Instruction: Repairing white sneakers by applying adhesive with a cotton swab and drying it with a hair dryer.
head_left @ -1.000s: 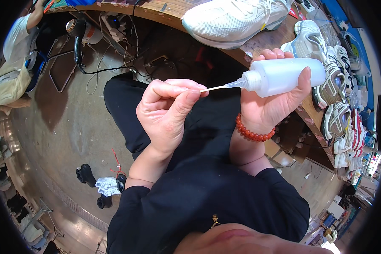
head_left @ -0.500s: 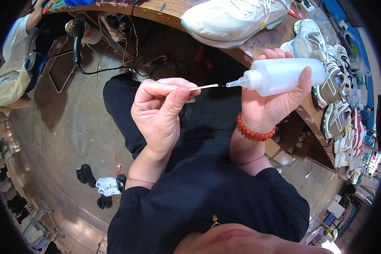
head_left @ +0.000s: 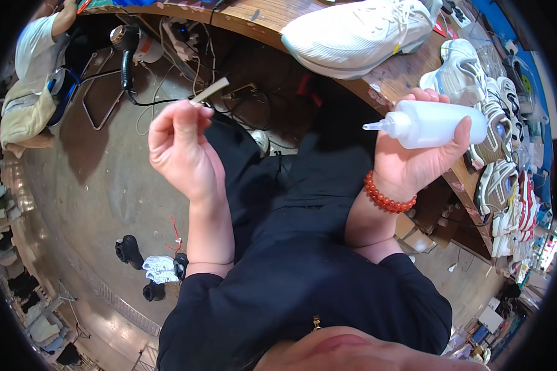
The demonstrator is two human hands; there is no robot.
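Observation:
Between the thumb and fingers of my left hand (head_left: 182, 145) is a thin, flat, pale strip (head_left: 211, 91), its free end pointing up and to the right. My right hand (head_left: 414, 154) lies under a translucent white squeeze bottle (head_left: 445, 123), fingers and thumb wrapped round it. The bottle is almost level, and its narrow nozzle (head_left: 377, 126) points left toward my left hand, well apart from the strip. A large white sneaker (head_left: 359, 40) sits on the wooden bench (head_left: 254, 21) beyond my hands.
More sneakers (head_left: 495, 136) line the bench at the right. A hot-air gun (head_left: 125, 46) hangs under the bench, among cables. At the far left another person's arm (head_left: 62, 21) shows. Black and white shoes (head_left: 159, 269) lie on the floor to my left.
My left hand has drawn back to the left with the strip, away from the nozzle, and tipped it upward. The bottle has shifted slightly right and down in the picture.

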